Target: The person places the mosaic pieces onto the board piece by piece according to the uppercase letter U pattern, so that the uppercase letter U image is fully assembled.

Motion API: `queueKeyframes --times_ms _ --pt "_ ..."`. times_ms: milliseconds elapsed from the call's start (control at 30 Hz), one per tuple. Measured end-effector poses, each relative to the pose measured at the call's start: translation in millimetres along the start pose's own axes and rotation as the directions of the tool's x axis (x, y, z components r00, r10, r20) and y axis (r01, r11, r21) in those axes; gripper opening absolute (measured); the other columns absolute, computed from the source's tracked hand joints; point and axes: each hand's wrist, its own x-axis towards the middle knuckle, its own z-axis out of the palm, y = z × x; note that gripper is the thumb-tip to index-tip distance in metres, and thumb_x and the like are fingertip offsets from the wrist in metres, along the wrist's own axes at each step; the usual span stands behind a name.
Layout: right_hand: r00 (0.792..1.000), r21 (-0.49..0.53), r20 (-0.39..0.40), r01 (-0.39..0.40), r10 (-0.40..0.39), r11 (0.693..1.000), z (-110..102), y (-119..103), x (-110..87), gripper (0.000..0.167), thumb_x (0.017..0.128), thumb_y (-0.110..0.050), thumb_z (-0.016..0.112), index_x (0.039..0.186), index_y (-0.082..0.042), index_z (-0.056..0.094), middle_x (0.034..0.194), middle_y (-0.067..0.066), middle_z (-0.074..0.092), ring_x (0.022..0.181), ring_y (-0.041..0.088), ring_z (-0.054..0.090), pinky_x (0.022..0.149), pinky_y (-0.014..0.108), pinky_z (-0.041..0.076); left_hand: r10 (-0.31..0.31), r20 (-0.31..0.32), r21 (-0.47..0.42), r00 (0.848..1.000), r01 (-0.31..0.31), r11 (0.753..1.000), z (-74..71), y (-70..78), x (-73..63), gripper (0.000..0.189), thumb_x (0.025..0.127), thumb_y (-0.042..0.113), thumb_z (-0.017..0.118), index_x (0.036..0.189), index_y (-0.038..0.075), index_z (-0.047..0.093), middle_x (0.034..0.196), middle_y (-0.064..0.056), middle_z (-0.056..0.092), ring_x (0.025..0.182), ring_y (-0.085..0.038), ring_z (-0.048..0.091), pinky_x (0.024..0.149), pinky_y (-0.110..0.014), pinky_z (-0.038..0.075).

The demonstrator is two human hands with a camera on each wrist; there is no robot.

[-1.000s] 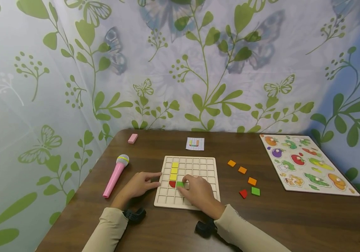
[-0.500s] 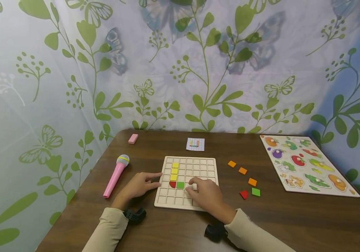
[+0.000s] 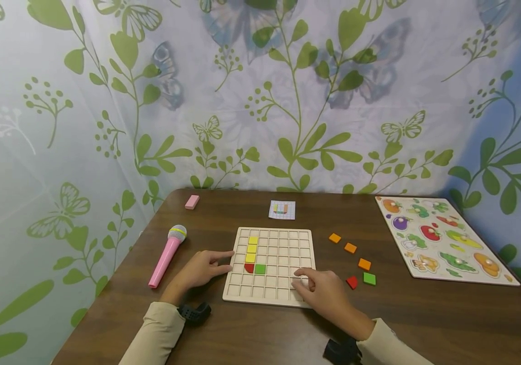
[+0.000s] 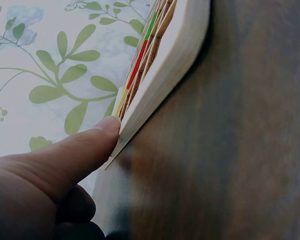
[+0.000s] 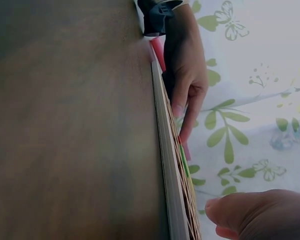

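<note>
A wooden grid board (image 3: pixel 283 253) lies on the table. In its cells sit three yellow squares (image 3: pixel 252 249) in a column, a red quarter-round tile (image 3: pixel 249 268) below them and a green square tile (image 3: pixel 260 269) beside the red one. My left hand (image 3: pixel 200 268) touches the board's left edge with its outstretched finger and thumb; the left wrist view shows a fingertip (image 4: pixel 110 125) against that edge. Over the board's lower right part is my right hand (image 3: pixel 326 291), thumb and forefinger apart, holding nothing visible.
Right of the board lie orange tiles (image 3: pixel 350 248), a loose red tile (image 3: pixel 351 282) and a loose green tile (image 3: pixel 369 279). A vegetable puzzle (image 3: pixel 443 238) lies far right. Behind the board is a pattern card (image 3: pixel 282 210). Left are a pink microphone (image 3: pixel 166 256) and a pink block (image 3: pixel 192 202).
My right hand has let go of the green square in its cell and moved right across the board, toward the loose tiles. My left hand has stayed at the board's edge.
</note>
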Motion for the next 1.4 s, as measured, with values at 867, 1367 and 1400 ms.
queueKeyframes --times_ms 867,1367,1400 --pt "0.986 -0.046 -0.103 -0.138 0.133 0.989 -59.3 51.6 -39.2 0.021 0.079 -0.023 0.09 0.096 -0.017 0.079 0.056 -0.018 0.031 0.05 0.0 0.027 0.049 0.023 0.026 0.014 -0.008 0.012 1.0 -0.014 1.0 1.5 -2.5 2.3 0.046 0.094 0.038 0.075 0.138 0.027 0.067 0.059 0.008 0.037 0.052 -0.008 0.034 0.05 -0.024 0.03" --pt "0.931 -0.089 -0.099 -0.361 0.352 0.928 -87.0 75.5 -49.5 0.035 0.084 -0.028 0.086 0.108 -0.003 0.077 0.057 -0.006 0.039 0.051 0.011 0.033 0.049 0.028 0.025 0.032 -0.013 0.031 0.999 -0.031 0.999 0.5 -2.7 2.0 0.047 0.094 0.039 0.074 0.139 0.026 0.067 0.058 0.008 0.036 0.051 -0.008 0.032 0.049 -0.024 0.029" --pt "0.922 -0.098 -0.095 -0.383 0.374 0.919 -88.0 76.2 -49.5 0.037 0.085 -0.029 0.085 0.11 -0.002 0.076 0.057 -0.005 0.04 0.051 0.012 0.034 0.049 0.028 0.025 0.032 -0.013 0.031 0.999 -0.031 0.999 0.6 -3.0 1.9 0.047 0.094 0.039 0.074 0.139 0.026 0.067 0.058 0.008 0.036 0.05 -0.008 0.032 0.049 -0.024 0.029"
